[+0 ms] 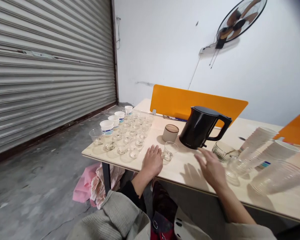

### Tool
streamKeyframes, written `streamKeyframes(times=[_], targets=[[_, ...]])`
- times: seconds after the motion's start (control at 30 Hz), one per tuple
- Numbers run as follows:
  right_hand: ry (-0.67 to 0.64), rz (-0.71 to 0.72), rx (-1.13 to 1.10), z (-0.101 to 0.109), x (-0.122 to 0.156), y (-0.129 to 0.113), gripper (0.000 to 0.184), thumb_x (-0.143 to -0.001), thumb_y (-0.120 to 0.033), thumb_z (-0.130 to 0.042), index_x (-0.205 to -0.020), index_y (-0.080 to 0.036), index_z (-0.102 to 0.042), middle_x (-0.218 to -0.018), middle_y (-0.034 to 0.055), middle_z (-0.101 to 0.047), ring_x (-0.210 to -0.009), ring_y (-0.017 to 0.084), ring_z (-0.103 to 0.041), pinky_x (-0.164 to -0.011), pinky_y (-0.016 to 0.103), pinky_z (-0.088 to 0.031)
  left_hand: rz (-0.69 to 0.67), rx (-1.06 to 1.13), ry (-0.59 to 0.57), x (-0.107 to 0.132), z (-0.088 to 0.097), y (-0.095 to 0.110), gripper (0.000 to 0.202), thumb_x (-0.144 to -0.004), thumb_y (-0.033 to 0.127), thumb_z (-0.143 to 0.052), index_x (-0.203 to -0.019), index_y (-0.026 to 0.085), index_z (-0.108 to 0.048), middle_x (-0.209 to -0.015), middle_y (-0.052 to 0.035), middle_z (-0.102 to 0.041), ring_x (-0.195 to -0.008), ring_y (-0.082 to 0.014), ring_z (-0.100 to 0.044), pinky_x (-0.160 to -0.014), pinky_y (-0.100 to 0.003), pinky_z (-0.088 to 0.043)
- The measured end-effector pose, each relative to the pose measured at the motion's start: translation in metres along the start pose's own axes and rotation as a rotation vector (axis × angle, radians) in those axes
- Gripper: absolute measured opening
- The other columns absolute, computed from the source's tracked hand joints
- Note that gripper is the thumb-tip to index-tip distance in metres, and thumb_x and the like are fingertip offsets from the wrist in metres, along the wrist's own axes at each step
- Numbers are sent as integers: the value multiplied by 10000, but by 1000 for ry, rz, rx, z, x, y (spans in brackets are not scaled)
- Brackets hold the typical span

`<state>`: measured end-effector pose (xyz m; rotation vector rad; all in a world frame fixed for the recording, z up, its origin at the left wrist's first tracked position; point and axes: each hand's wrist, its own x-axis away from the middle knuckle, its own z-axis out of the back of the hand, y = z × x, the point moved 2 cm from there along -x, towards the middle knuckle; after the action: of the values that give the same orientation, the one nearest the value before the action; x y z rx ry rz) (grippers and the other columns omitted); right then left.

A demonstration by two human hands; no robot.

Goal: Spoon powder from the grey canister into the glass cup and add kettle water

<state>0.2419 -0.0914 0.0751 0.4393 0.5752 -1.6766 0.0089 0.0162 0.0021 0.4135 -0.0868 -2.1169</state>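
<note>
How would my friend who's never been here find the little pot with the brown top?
On the pale table, find the big black kettle. Just left of it in this view, behind the clear cup beside the left hand, stands the little pot. Its round, pale grey body has a brown, wood-like top; the cup is see-through and the kettle black.

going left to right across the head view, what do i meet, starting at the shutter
roller shutter → rows of clear cups → left hand → lone clear cup by that hand → black kettle → stacked white cups
</note>
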Motion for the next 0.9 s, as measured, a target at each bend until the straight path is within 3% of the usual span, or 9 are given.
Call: streamKeyframes(times=[0.13,0.23,0.33,0.9], targets=[[-311,65,74,-61,3,-24,579,-1054,-434,-321,-1496,-114,-516,-1596,173,-461,-1480,313,-402,-1196,472,-338,7,-12,-6,-1,1,0,533,-1080,343,-309,-1535,106,-454,-1650,-138,-387,-1561,-312,-279,-1280,-462,-238],[-475,46,149,-82,6,-28,613,-1059,-458,-299,-1571,-147,-430,-1667,132,-357,-1547,330,-285,-1237,550,-250,5,-18,-8,-1,1,0,540,-1077,346,-310,-1539,105,-452,-1653,-133,-382,-1562,-310,-278,-1283,-457,-232],[-533,60,153,-85,9,-29,662,-1055,-502,-291,-1606,-144,-374,-1692,129,-297,-1570,325,-228,-1253,554,-208,4,-21,-15,-1,1,1,543,-1070,342,-322,-1540,102,-449,-1653,-138,-380,-1560,-309,-283,-1284,-458,-232],[-541,63,183,-80,10,-30,657,-1051,-463,-264,-1615,-141,-361,-1697,121,-271,-1577,301,-212,-1259,545,-202,-5,-31,-26,0,5,2,545,-1069,337,-298,-1535,101,-455,-1648,-143,-389,-1557,-309,-291,-1279,-464,-240]])
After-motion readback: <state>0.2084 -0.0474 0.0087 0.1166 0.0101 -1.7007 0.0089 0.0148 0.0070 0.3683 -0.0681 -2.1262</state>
